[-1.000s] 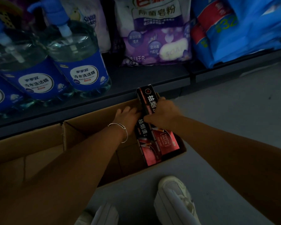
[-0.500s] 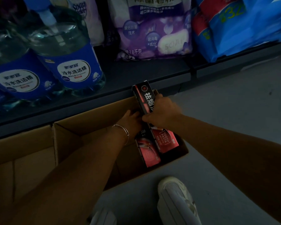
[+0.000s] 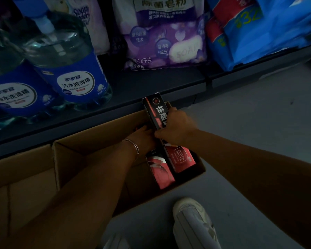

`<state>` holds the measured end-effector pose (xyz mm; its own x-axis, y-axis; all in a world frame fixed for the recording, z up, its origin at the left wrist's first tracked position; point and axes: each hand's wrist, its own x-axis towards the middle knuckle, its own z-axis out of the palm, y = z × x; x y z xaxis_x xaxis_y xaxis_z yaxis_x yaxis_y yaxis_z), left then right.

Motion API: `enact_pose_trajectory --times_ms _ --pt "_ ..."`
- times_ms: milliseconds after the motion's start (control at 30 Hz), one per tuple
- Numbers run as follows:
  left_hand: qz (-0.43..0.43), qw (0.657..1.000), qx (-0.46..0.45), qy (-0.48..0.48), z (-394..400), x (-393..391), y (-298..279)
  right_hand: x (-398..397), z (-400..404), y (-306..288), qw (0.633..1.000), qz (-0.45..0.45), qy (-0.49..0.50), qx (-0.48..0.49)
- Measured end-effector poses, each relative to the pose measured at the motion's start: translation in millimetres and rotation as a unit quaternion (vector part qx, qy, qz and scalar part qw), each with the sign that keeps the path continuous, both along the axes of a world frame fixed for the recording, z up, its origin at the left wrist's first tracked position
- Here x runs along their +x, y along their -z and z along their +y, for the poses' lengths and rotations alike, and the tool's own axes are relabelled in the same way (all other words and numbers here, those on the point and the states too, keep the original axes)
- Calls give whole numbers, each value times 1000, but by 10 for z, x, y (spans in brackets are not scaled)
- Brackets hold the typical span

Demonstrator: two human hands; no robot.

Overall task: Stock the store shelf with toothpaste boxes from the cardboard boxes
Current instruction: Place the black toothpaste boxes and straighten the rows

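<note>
Dim shop aisle, seen from above. The right hand (image 3: 176,129) gripped a black-and-red toothpaste box (image 3: 157,112), now raised a little further out of the cardboard box (image 3: 75,159) on the floor — nearly free for shelving. The left hand (image 3: 142,139) had closed in beside it; its fingers were hidden, so their state was unclear.
</note>
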<state>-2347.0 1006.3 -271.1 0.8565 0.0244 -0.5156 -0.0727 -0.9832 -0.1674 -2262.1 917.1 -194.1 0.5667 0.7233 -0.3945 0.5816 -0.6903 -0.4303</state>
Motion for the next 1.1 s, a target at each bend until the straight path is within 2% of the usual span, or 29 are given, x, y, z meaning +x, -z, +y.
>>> enact_pose_trajectory --times_ms 333,633,767,1100 --pt "9 999 -48 -23 1 -68 -353 -54 -19 -83 1000 8 -8 -10" --pt "-14 1000 -24 -5 59 -249 -697 -154 -9 -373 1000 9 -22 5" --pt "-53 998 -32 -24 129 -374 -850 -219 -17 -574 999 -7 -31 4" --pt "-78 989 31 -123 314 -918 -1666 -419 24 -1079 998 -13 -49 23"
